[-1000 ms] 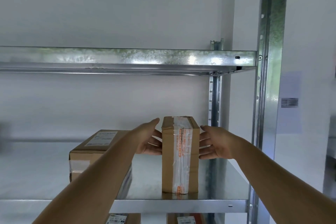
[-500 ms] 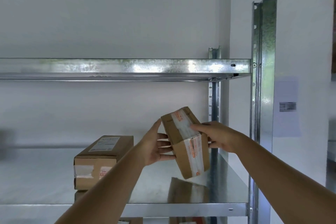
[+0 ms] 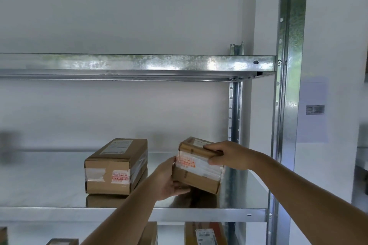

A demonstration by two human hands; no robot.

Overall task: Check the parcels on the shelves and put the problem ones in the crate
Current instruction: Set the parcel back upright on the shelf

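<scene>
Both hands hold a small cardboard parcel (image 3: 197,165) tilted just above the metal shelf (image 3: 199,214), near its right end. The left hand (image 3: 169,180) cups its lower left corner; the right hand (image 3: 229,156) grips its top right edge. A second parcel (image 3: 116,166) rests on the shelf to the left, apart.

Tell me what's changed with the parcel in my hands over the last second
The taped parcel stood upright on the shelf between flat hands; it has been lifted and turned onto its side. The left hand now cups its lower end, the right hand grips the top. The labelled parcel has not moved.
</scene>
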